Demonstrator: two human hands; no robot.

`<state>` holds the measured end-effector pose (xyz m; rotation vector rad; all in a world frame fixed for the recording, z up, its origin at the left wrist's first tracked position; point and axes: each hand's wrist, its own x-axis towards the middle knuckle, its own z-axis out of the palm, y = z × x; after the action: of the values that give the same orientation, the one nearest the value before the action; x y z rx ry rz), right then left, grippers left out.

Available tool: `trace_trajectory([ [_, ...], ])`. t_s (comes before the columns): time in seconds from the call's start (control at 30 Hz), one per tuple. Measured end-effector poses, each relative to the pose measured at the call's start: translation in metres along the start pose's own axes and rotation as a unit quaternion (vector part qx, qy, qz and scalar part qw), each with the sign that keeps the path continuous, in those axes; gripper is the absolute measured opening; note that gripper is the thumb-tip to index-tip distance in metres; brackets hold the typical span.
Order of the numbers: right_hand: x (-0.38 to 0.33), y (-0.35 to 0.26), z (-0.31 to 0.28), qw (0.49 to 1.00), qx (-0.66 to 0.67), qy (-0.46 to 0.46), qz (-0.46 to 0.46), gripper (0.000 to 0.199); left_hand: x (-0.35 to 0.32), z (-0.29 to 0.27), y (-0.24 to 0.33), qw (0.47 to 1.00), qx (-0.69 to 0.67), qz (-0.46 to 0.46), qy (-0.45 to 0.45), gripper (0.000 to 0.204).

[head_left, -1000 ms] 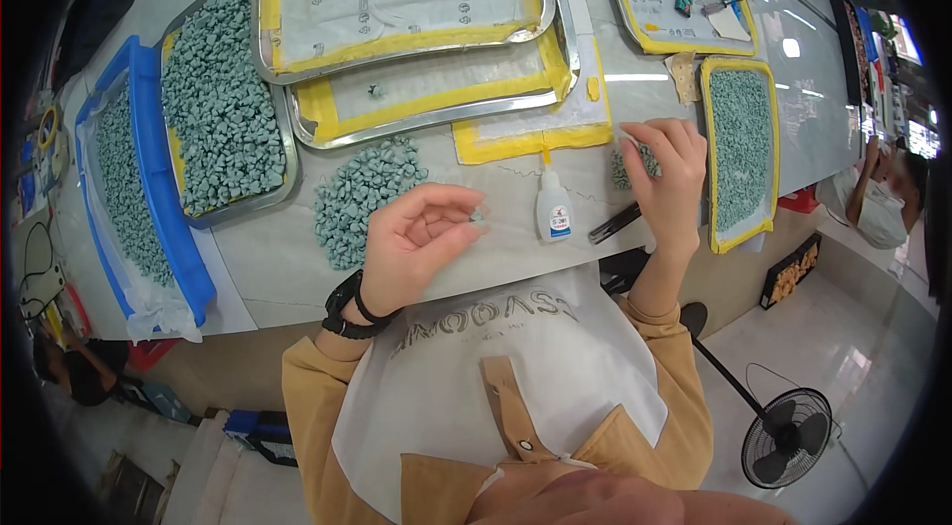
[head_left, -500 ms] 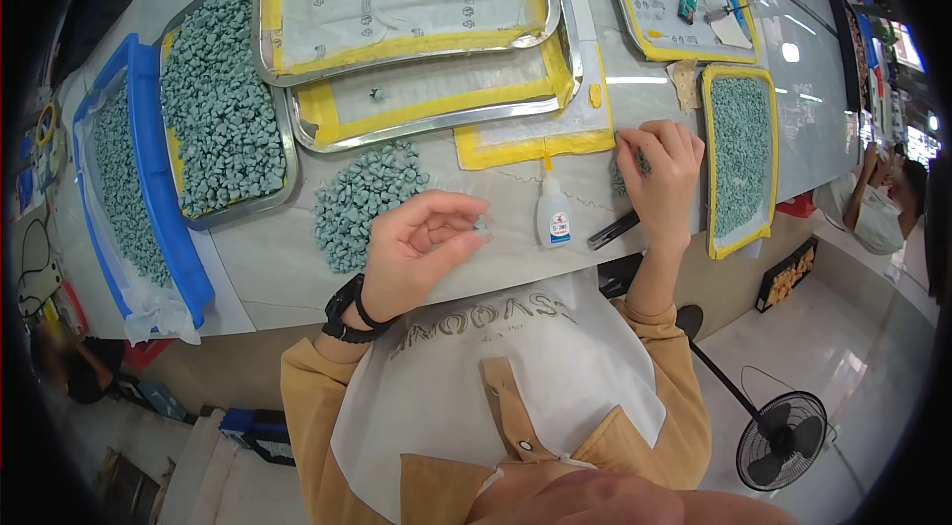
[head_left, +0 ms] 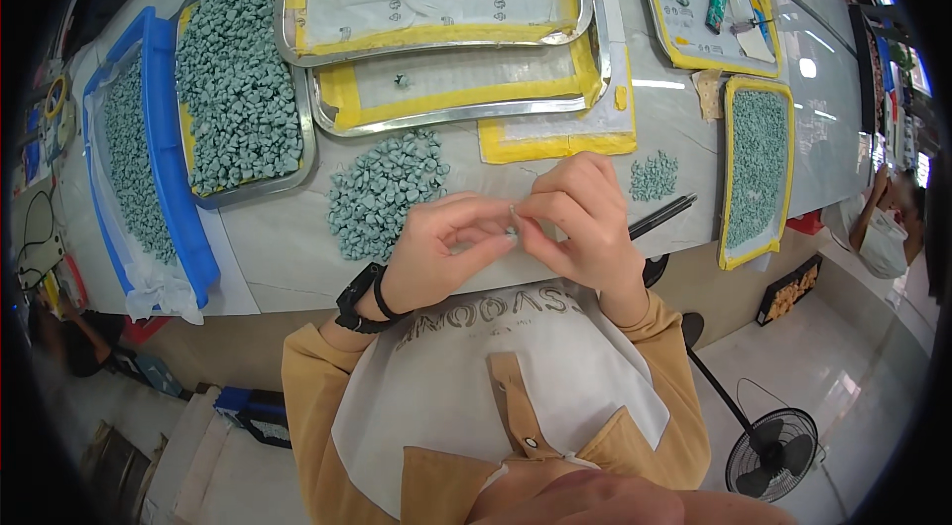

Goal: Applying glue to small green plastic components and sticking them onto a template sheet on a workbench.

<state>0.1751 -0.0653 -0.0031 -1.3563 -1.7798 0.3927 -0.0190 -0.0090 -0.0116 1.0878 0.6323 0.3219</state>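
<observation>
My left hand (head_left: 448, 245), with a black watch (head_left: 359, 299) on its wrist, pinches a small grey-green piece (head_left: 512, 233) between thumb and fingertips. My right hand (head_left: 583, 226) meets it there, its thumb and forefinger pressed together at the same spot; whatever they hold is too small to make out. Left of the hands lies a loose pile of chunky grey-green pieces (head_left: 382, 196). To the right is a smaller patch of finer pieces (head_left: 654, 176), with a dark slim tool (head_left: 662, 216) just below it. The glue bottle seen earlier is hidden behind my right hand.
Metal trays edged with yellow tape (head_left: 436, 34) are stacked at the back. Left stand a filled tray (head_left: 305, 153) and a blue bin (head_left: 180, 168). A yellow-rimmed tray (head_left: 732, 228) is at right; a tool tray (head_left: 694, 57) lies behind it. A black fan (head_left: 772, 456) stands below.
My right hand has moved left from the patch of fine pieces to my left hand's fingertips. It now covers the glue bottle. The whole view has shifted slightly.
</observation>
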Motion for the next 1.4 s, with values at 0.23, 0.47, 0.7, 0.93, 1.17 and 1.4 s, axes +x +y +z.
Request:
trace_trajectory([
  [0.23, 0.000, -0.011, -0.004, 0.982, 0.135, 0.002, 0.130, 0.017, 0.000, 0.006, 0.007, 0.990, -0.098, 0.039, 0.090, 0.029],
  [0.47, -0.004, -0.012, -0.003, 0.888, 0.358, -0.053, 0.282, 0.006, 0.000, 0.000, 0.002, 0.991, -0.054, 0.110, 0.060, 0.028],
  [0.7, -0.004, -0.010, -0.003, 0.886, 0.350, -0.082, 0.293, 0.005, 0.000, 0.000, 0.001, 0.988, 0.032, 0.134, 0.064, 0.027],
  [0.93, -0.007, -0.019, 0.002, 0.950, 0.210, -0.026, 0.229, 0.011, 0.000, -0.001, -0.006, 0.983, 0.010, 0.164, 0.080, 0.019],
  [1.17, -0.007, -0.021, 0.007, 0.980, 0.140, 0.037, 0.134, 0.022, 0.000, -0.002, -0.005, 0.982, -0.069, 0.163, 0.073, 0.020],
  [1.4, -0.006, -0.022, 0.006, 0.990, 0.080, 0.045, 0.105, 0.024, -0.001, 0.002, -0.003, 0.981, -0.025, 0.159, 0.107, 0.020],
])
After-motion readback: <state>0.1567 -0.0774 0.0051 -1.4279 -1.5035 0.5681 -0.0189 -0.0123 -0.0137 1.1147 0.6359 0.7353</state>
